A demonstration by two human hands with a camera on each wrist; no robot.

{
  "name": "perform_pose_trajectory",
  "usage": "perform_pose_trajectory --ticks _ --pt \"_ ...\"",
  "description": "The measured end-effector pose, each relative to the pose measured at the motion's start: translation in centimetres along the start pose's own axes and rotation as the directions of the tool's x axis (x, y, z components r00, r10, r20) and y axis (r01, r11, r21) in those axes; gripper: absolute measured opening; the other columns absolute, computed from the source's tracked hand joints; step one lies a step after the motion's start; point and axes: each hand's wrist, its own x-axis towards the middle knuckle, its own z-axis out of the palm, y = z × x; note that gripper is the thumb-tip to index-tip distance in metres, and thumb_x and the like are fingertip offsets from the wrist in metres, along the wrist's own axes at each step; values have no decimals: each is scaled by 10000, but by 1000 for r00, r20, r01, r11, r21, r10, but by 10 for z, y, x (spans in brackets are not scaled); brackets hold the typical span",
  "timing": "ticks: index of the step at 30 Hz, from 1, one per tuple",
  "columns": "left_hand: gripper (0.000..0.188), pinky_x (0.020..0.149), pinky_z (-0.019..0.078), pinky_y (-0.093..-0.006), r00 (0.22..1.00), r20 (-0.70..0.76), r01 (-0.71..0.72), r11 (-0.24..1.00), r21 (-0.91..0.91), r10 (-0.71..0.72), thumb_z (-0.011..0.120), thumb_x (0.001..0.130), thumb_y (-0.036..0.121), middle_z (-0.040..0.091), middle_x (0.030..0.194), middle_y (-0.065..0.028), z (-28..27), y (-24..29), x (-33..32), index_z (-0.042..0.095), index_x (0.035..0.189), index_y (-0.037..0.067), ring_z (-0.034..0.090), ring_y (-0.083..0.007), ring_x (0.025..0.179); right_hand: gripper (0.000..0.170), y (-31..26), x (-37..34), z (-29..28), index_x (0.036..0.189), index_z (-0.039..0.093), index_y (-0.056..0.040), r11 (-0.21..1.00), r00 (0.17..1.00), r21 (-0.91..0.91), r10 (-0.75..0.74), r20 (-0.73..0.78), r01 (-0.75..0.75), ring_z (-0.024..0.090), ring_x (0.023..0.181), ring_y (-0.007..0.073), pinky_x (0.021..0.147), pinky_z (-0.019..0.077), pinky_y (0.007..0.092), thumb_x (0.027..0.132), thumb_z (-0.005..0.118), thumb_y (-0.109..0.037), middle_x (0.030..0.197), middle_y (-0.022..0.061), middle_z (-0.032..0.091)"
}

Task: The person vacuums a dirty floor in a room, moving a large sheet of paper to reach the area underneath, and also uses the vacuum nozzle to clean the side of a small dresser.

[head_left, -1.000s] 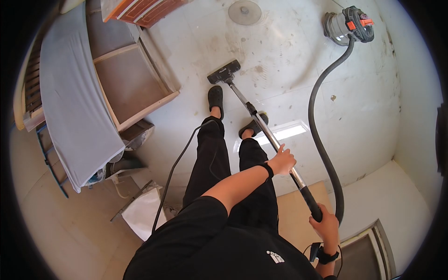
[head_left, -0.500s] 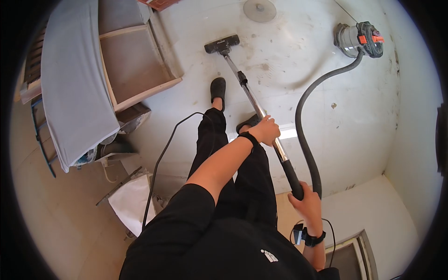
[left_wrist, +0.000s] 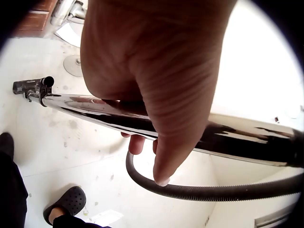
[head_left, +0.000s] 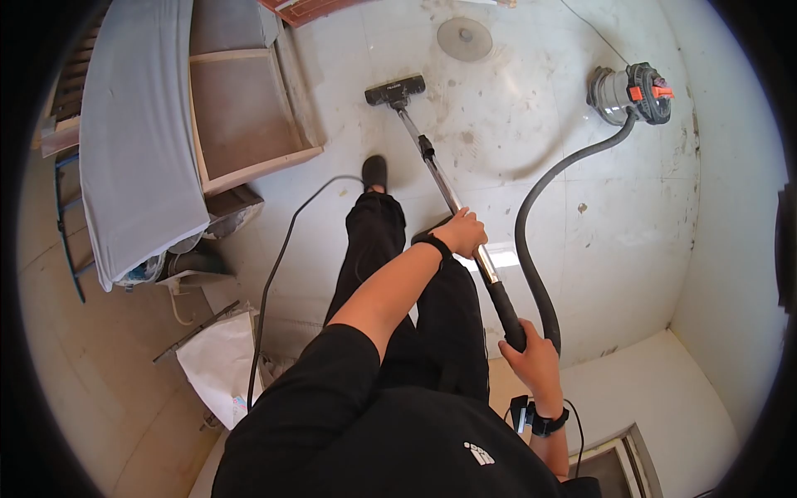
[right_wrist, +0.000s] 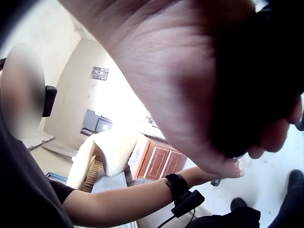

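Observation:
My left hand (head_left: pixel 463 233) grips the shiny metal tube of a vacuum cleaner wand (head_left: pixel 442 181) partway down. In the left wrist view, the thumb and fingertips of that hand curl round the tube (left_wrist: pixel 85 104). Higher up, my right hand (head_left: pixel 533 357) holds the black handle (head_left: pixel 507 314) at the wand's end; its fingers wrap the dark grip in the right wrist view. The wide black floor nozzle (head_left: pixel 395 90) lies on the floor ahead of a dark clog (head_left: pixel 374 172). A ribbed black hose (head_left: pixel 527 220) curves from the handle end to the canister (head_left: pixel 613 95).
Left stands furniture under a grey cloth (head_left: pixel 141 141), beside an open wooden frame (head_left: pixel 257 168). A round disc (head_left: pixel 464 40) lies on the stained floor beyond the nozzle. A black cable (head_left: pixel 268 282) loops by the left leg. A wall (head_left: pixel 739 207) bounds the right side.
The nozzle has slid forward, away from the clog, over the first half second, and both hands have shifted left in the head view. Both hands keep their hold on the wand.

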Motion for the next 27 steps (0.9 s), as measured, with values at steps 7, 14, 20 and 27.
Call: perform_pose_trajectory --ticks 7,14,20,27 --pt "238 1012 286 -508 995 100 -1 993 122 -11 718 664 285 633 903 -87 -1 10 0 692 855 145 531 -305 1007 459 1 -6 1 1117 548 -103 999 1000 -48 -8 -25 6 631 668 340 603 495 408 729 662 -321 692 148 638" --pt "249 996 294 -532 975 -219 27 999 -36 -34 709 615 325 598 838 -68 37 43 19 666 770 134 518 -293 990 526 41 -7 -27 1157 569 -140 995 1000 -96 6 20 -4 627 643 323 594 493 395 661 702 -254 665 152 621" --pt "212 983 313 -470 875 -464 -33 938 -345 -140 725 596 215 571 799 -86 32 138 47 629 733 84 505 -296 951 482 48 -33 -117 1086 615 -142 896 998 -439 58 -37 -68 613 607 329 574 489 401 608 680 -150 633 159 605" --pt "160 930 324 -411 757 -616 -144 863 -483 -219 714 621 146 568 784 -99 -14 124 31 623 722 62 487 -290 915 426 -34 -21 -153 1016 635 -125 824 997 -566 -18 -70 -25 610 596 320 592 493 380 592 667 -131 629 139 608"
